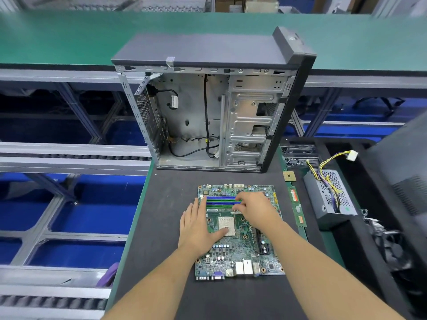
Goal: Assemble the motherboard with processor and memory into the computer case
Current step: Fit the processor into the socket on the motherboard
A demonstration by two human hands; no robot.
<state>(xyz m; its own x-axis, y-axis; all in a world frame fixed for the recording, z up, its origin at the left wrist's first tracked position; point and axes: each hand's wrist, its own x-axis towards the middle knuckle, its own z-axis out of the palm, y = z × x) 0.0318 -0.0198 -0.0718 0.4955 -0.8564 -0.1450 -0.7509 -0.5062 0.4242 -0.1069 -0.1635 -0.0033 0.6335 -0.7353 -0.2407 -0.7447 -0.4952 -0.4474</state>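
Green, stiff, fragile motherboard lies mid-counter before the case; best held by bare edges. Left hand presses flat, fingers spread; right hand fingers pinch the socket lever.

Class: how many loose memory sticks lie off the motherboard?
1. The memory stick lies flat just right of the motherboard, below the small processor chip. Others may be hidden.
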